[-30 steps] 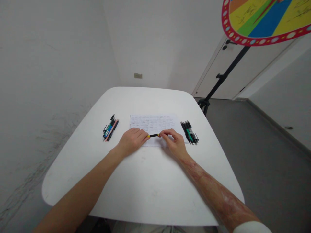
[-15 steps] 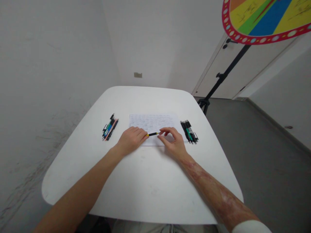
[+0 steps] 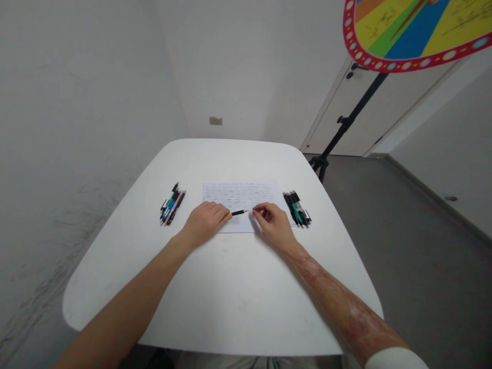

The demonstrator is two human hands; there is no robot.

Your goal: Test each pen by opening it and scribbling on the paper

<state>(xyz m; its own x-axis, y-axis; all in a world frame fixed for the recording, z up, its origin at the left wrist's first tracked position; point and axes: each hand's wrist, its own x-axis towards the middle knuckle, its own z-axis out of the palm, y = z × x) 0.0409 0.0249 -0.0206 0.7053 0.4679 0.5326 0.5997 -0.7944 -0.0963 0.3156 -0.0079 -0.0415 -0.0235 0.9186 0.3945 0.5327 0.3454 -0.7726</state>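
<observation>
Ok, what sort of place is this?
Probably a bare indoor activity or test room, not a home: a white table set with a handwritten sheet and two groups of pens, plain walls, and a colourful prize wheel on a tripod by a door.

The right hand (image 3: 273, 223) has moved off the yellow-tipped pen (image 3: 239, 212).

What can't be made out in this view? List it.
Head view:
Writing on the sheet of paper: too small to read.
Thin writing tool: too small to tell pen from pencil.
Left bundle of pens, right bundle: overlapping, uncountable.
Painted wheel: cut off by the top edge.
</observation>
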